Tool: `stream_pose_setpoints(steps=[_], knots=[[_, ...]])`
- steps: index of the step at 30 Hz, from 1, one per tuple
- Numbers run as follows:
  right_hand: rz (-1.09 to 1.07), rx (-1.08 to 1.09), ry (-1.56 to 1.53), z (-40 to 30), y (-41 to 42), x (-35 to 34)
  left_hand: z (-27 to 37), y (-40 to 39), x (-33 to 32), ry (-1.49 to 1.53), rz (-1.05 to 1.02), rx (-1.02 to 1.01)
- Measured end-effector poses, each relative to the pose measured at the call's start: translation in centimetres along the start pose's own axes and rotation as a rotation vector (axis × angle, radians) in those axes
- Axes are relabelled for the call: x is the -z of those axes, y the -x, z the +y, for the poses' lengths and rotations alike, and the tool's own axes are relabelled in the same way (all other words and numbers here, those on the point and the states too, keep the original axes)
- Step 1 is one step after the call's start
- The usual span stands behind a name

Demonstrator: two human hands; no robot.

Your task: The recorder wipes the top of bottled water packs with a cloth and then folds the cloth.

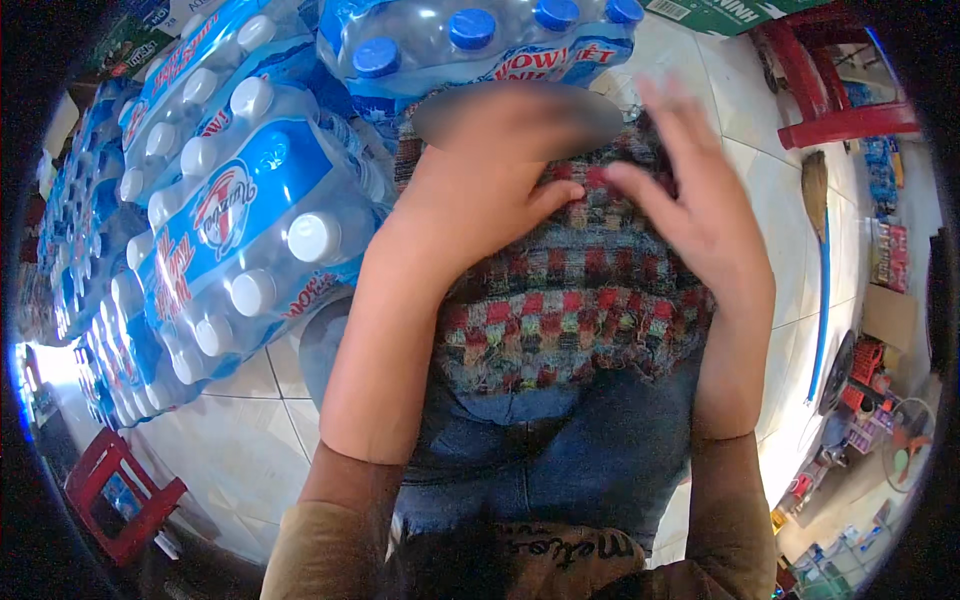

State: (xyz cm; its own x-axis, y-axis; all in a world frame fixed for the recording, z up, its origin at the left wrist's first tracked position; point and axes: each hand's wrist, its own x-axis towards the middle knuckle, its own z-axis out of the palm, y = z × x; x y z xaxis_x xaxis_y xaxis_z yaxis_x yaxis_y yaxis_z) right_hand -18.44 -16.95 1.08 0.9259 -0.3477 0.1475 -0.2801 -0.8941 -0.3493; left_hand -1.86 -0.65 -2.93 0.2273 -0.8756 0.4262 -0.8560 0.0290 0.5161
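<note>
A frayed woven cloth (555, 315) in red, grey and black checks lies over my lap, on blue jeans (622, 427). My left hand (480, 165) is at the cloth's far part, thumb pointing right; a blurred patch hides its fingers, so any hold cannot be told. My right hand (682, 180) is at the cloth's right edge, fingers apart and slightly smeared by motion, with nothing visible in it. Just beyond the hands sits a shrink-wrapped pack of blue-capped water bottles (472, 45). A pack of white-capped bottles (240, 225) stands left of my left forearm.
More wrapped bottle packs (90, 202) are stacked at far left. Red plastic stools stand at lower left (124, 495) and upper right (840, 124). A blue-handled broom (819, 262) lies on the tiled floor (772, 247). Shop goods and a fan (836, 375) line the right side.
</note>
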Motion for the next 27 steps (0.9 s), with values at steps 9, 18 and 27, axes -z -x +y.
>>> stream_pose_setpoints(steps=[9, 18, 27], knots=[[-0.123, -0.147, -0.352, 5.5, -1.5, -1.4, 0.0, 0.8, -0.1, -0.038, -0.151, 0.051], [-0.183, -0.361, -0.565, 8.3, -0.7, -0.3, -0.5, 1.1, 0.6, -0.011, -0.189, 0.051], [-0.538, -0.372, -0.396, 5.7, 1.4, 6.1, -0.7, 1.1, 1.1, 0.006, -0.222, 0.045]])
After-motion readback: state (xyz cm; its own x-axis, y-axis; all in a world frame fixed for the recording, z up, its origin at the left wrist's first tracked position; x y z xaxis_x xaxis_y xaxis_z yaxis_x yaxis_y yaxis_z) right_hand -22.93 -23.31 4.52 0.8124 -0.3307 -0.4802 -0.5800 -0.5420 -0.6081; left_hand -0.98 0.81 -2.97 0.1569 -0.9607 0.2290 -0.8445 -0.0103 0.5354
